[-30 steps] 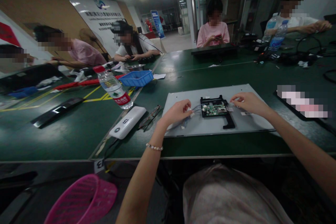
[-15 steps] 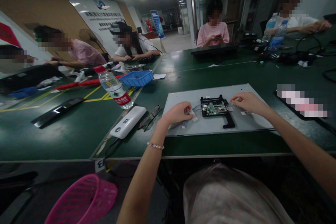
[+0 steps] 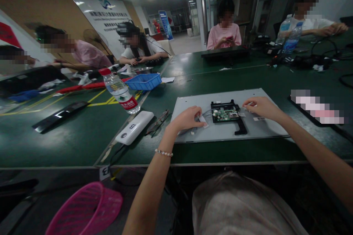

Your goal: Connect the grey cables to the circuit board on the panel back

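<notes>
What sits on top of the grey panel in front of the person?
On the grey panel lie a black bracket holding a green circuit board, wires and both hands; whatever lies under the left hand is covered.

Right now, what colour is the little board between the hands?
Green, sitting in a black frame. The circuit board shows best in the head view.

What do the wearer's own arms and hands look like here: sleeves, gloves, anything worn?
Both forearms are bare, with no sleeves in view and no gloves. The left hand has a bracelet of small pale beads at the wrist. The right hand and its wrist show nothing worn.
</notes>
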Action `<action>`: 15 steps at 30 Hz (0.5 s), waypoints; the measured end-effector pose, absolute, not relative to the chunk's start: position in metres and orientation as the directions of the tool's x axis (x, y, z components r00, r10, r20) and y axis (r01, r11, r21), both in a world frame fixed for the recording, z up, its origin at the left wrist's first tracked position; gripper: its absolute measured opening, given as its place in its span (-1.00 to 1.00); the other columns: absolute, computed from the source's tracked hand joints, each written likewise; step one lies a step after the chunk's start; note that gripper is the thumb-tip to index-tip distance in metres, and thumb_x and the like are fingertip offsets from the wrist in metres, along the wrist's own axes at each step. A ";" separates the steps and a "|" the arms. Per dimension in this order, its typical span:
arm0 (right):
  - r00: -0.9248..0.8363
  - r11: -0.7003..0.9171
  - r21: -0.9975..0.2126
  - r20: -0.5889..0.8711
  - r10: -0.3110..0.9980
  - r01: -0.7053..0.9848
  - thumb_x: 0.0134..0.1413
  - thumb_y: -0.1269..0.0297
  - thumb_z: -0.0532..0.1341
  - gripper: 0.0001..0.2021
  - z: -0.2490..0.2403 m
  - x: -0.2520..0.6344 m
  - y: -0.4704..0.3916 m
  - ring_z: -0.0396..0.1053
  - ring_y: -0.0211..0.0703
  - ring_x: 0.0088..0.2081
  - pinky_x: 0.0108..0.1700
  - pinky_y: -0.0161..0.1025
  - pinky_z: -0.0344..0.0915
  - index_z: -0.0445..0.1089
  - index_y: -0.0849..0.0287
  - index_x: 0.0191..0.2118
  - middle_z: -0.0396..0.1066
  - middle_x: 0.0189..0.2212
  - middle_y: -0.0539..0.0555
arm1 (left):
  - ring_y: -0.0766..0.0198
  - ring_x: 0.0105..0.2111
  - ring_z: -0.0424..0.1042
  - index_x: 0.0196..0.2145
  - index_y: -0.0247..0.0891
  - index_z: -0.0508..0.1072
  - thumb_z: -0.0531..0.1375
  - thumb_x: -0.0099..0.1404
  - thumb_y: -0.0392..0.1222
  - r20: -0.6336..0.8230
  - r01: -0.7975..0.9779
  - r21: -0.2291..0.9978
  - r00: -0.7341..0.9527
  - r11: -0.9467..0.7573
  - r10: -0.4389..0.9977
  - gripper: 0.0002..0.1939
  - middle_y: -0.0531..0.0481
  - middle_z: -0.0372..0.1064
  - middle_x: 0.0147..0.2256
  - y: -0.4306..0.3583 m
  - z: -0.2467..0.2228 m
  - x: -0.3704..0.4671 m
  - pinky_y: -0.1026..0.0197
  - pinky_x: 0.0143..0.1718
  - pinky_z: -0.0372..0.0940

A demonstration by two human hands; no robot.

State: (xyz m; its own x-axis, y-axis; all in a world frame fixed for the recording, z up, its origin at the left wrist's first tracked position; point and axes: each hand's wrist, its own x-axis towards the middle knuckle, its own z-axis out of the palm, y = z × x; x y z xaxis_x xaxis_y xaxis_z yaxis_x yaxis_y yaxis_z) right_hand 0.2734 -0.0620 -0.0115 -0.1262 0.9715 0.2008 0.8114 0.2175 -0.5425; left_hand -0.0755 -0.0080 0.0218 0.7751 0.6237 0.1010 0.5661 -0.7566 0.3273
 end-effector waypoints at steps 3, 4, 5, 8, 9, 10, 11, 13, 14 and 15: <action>-0.116 0.209 -0.580 0.193 0.974 0.787 0.05 0.21 0.13 -0.76 -0.009 0.273 -0.063 0.45 -0.05 -0.27 -0.19 -0.16 0.32 0.51 0.13 -0.26 0.53 -0.27 0.10 | 0.21 -0.36 0.30 -0.27 -0.23 0.31 0.18 0.19 0.14 0.119 0.600 0.291 0.750 -0.745 0.651 -0.64 -0.01 0.28 -0.34 -0.009 0.023 -0.075 0.21 -0.33 0.18; -0.115 0.201 -0.593 0.180 0.977 0.780 0.04 0.21 0.14 -0.77 -0.008 0.273 -0.064 0.45 -0.05 -0.26 -0.19 -0.16 0.32 0.51 0.13 -0.26 0.53 -0.27 0.10 | 0.21 -0.36 0.30 -0.26 -0.23 0.32 0.14 0.24 0.12 0.135 0.615 0.277 0.736 -0.738 0.663 -0.66 -0.01 0.28 -0.33 -0.008 0.023 -0.075 0.20 -0.33 0.18; -0.119 0.193 -0.604 0.161 0.980 0.773 0.03 0.21 0.15 -0.77 -0.007 0.272 -0.065 0.44 -0.04 -0.25 -0.19 -0.16 0.32 0.51 0.13 -0.25 0.53 -0.27 0.10 | 0.21 -0.36 0.30 -0.24 -0.23 0.32 0.09 0.29 0.10 0.155 0.628 0.264 0.722 -0.732 0.675 -0.68 -0.02 0.29 -0.33 -0.008 0.024 -0.075 0.20 -0.32 0.18; -0.164 0.185 -0.628 0.092 0.982 0.756 0.01 0.18 0.19 -0.76 -0.006 0.270 -0.067 0.44 -0.05 -0.25 -0.19 -0.17 0.34 0.51 0.12 -0.23 0.52 -0.28 0.10 | 0.22 -0.34 0.31 -0.13 -0.22 0.34 -0.01 0.37 -0.01 0.196 0.642 0.236 0.704 -0.730 0.683 -0.72 -0.03 0.30 -0.29 -0.008 0.024 -0.075 0.19 -0.28 0.19; -0.188 0.193 -0.631 0.076 0.979 0.751 -0.01 0.16 0.21 -0.75 -0.006 0.269 -0.067 0.44 -0.05 -0.26 -0.19 -0.17 0.34 0.51 0.12 -0.22 0.52 -0.27 0.10 | 0.22 -0.34 0.32 -0.10 -0.22 0.34 -0.02 0.37 -0.04 0.201 0.639 0.231 0.707 -0.734 0.678 -0.72 -0.04 0.30 -0.28 -0.008 0.024 -0.075 0.20 -0.27 0.19; -0.209 0.204 -0.630 0.067 0.976 0.750 -0.03 0.15 0.23 -0.74 -0.006 0.268 -0.068 0.44 -0.05 -0.26 -0.19 -0.17 0.34 0.51 0.11 -0.22 0.52 -0.27 0.10 | 0.23 -0.34 0.32 -0.09 -0.22 0.34 -0.02 0.38 -0.06 0.203 0.634 0.229 0.711 -0.739 0.673 -0.72 -0.04 0.30 -0.27 -0.008 0.025 -0.075 0.20 -0.26 0.19; -0.224 0.215 -0.625 0.066 0.972 0.751 -0.06 0.13 0.24 -0.74 -0.007 0.267 -0.069 0.43 -0.05 -0.25 -0.18 -0.17 0.35 0.51 0.10 -0.23 0.51 -0.26 0.10 | 0.23 -0.34 0.32 -0.08 -0.21 0.35 -0.02 0.38 -0.07 0.200 0.630 0.229 0.716 -0.742 0.669 -0.72 -0.04 0.30 -0.27 -0.008 0.025 -0.075 0.20 -0.26 0.19; -0.235 0.233 -0.609 0.078 0.969 0.758 -0.08 0.12 0.26 -0.74 -0.007 0.265 -0.069 0.43 -0.05 -0.25 -0.17 -0.15 0.35 0.51 0.10 -0.26 0.50 -0.25 0.10 | 0.23 -0.35 0.33 -0.09 -0.20 0.36 -0.02 0.37 -0.07 0.184 0.624 0.235 0.724 -0.745 0.665 -0.72 -0.03 0.31 -0.30 -0.010 0.025 -0.073 0.21 -0.28 0.19; -0.237 0.239 -0.604 0.085 0.968 0.761 -0.08 0.13 0.26 -0.75 -0.008 0.264 -0.069 0.42 -0.05 -0.25 -0.17 -0.15 0.35 0.51 0.11 -0.27 0.50 -0.26 0.10 | 0.23 -0.36 0.33 -0.10 -0.20 0.37 -0.02 0.37 -0.07 0.168 0.623 0.241 0.728 -0.744 0.664 -0.73 -0.02 0.32 -0.33 -0.011 0.025 -0.072 0.22 -0.29 0.18; -0.239 0.242 -0.603 0.088 0.967 0.760 -0.08 0.14 0.25 -0.77 -0.008 0.264 -0.069 0.43 -0.06 -0.26 -0.17 -0.15 0.35 0.51 0.12 -0.29 0.50 -0.28 0.09 | 0.22 -0.37 0.33 -0.11 -0.19 0.37 -0.02 0.38 -0.07 0.150 0.623 0.248 0.732 -0.742 0.665 -0.73 -0.01 0.32 -0.35 -0.011 0.025 -0.071 0.23 -0.31 0.18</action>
